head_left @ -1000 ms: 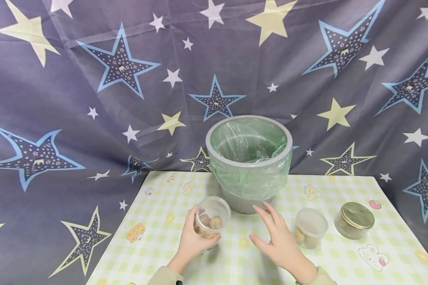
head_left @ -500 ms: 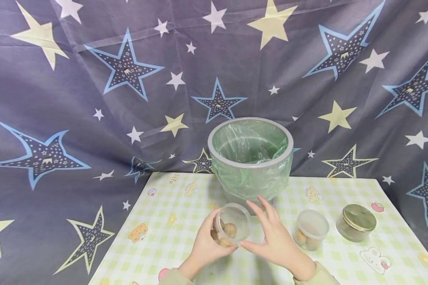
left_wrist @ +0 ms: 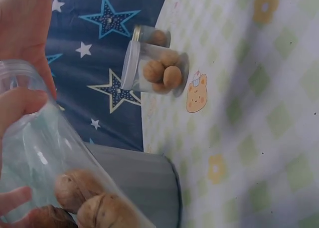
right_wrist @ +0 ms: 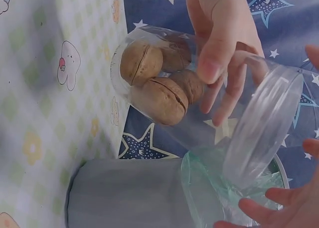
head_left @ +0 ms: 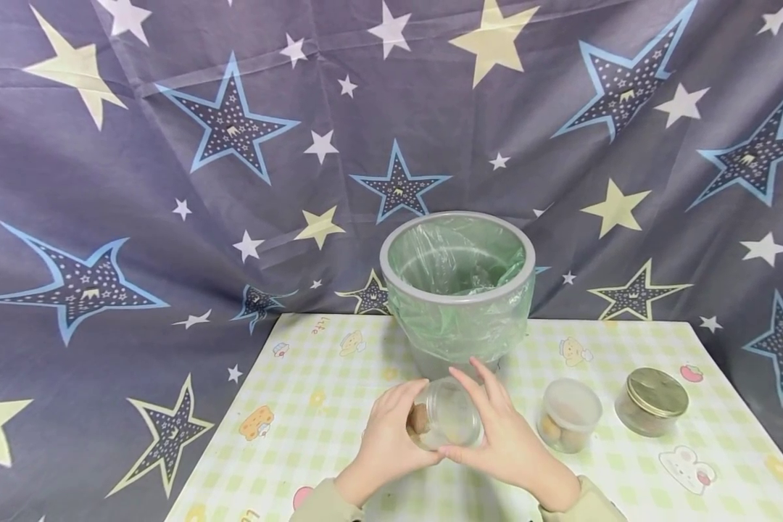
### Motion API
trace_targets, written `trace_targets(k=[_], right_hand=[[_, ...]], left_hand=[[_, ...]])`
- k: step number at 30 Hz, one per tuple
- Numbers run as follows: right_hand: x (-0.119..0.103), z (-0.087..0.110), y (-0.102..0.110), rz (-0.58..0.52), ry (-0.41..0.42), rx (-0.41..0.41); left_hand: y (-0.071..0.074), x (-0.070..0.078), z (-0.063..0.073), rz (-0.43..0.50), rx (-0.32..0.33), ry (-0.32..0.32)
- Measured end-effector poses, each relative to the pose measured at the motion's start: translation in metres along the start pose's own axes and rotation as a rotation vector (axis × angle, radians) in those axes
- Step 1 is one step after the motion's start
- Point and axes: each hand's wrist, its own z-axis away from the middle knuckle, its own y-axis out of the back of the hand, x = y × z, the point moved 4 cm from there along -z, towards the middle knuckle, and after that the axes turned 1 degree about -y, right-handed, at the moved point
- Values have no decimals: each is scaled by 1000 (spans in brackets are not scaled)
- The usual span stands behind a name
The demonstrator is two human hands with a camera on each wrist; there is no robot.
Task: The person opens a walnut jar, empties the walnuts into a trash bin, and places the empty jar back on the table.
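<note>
My left hand (head_left: 394,435) grips a clear plastic jar (right_wrist: 167,78) with several walnuts (right_wrist: 142,63) lying at its base end. The jar is tipped on its side above the table, its translucent lid (head_left: 457,413) facing right. My right hand (head_left: 509,438) is at the lid end, with thumb and fingers spread around the lid. In the right wrist view a gap shows between some of its fingertips (right_wrist: 276,195) and the lid; whether any of them touch it is hard to tell.
A grey bin (head_left: 457,297) lined with a green bag (head_left: 460,330) stands behind the hands. To the right, on the checked tablecloth (head_left: 326,362), are a second lidded jar of walnuts (head_left: 569,417) and a gold-lidded jar (head_left: 652,402). A starry cloth (head_left: 300,181) hangs behind.
My left hand has carried the jar right, to my right hand, and tipped it so its lid now faces right. The right hand has barely moved.
</note>
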Motion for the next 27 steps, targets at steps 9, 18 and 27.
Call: trace_targets(k=[9,18,27], right_hand=[[1,1,-2,-39,-12,-37],[2,3,-6,-1,67,7],[0,6,-9,37,62,73]], left_hand=[[-1,3,-2,-106,-68,-29],[-4,2,3,-115,-98,-28],[-6,2,7,-117,-83,-105]])
